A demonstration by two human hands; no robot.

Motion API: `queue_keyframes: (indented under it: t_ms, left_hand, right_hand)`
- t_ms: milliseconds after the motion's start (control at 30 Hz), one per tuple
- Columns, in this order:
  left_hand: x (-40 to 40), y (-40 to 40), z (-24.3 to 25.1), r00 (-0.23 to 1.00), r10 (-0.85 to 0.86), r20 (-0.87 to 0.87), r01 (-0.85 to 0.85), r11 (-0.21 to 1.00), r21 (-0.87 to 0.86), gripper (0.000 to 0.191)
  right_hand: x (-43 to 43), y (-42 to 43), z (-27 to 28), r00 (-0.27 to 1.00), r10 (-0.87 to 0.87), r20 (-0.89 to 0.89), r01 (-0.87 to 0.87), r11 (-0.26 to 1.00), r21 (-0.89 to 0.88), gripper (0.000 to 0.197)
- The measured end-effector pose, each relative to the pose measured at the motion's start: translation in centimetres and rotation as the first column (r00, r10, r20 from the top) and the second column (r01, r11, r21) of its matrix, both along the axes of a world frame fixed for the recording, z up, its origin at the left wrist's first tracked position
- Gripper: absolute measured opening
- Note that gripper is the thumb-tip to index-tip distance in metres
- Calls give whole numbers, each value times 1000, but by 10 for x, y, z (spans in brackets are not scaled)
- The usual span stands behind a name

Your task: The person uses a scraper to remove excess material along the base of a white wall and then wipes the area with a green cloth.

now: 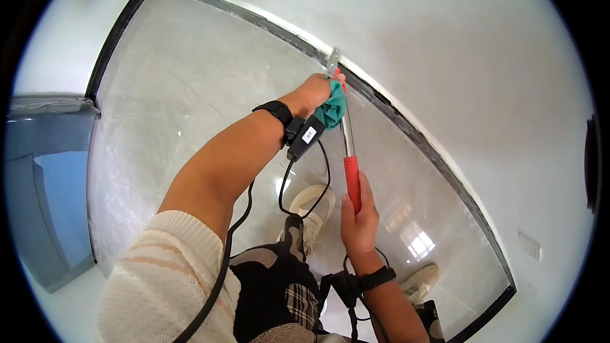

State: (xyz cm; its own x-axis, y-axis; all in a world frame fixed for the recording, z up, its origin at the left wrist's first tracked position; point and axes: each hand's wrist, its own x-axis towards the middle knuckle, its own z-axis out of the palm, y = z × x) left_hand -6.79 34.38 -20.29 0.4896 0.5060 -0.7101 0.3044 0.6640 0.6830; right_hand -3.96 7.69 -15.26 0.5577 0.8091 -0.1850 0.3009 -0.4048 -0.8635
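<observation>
My right hand (360, 226) grips the red handle sleeve of a long-handled tool (352, 176), probably a scraper. Its bare metal shaft runs up from the sleeve to a red neck and a small greyish head (333, 60), blurred and close to the foot of the wall. At this upper end my left hand (314, 90) holds a crumpled green cloth (332, 109) against the tool. The cloth hides part of the shaft, and some left fingers are out of sight behind it.
A dark baseboard (419, 136) edges the glossy grey tile floor (157, 95) below the white wall (452, 57). At left is a grey-blue doorway or cabinet frame (47, 128). Black cables (226, 252) hang by both wrists. My shoes (314, 205) stand below; a wall plate (530, 246) is at right.
</observation>
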Motion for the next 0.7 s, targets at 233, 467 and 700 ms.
queue_keyframes:
  t_ms: [233,467,700]
  left_hand:
    - [-13,14,-1,999,51,17,-51,999,10,39]
    - [-12,11,-2,1000,10,16,-10,1000,-11,40]
    - [-13,8,5,997,52,61,-52,999,-3,40]
  right_hand:
    - [-1,14,2,998,50,-32,-51,997,-51,49]
    - [5,9,-5,996,67,56,-66,998,-12,51]
    - [6,8,-3,990,102,94,-101,995,-21,51]
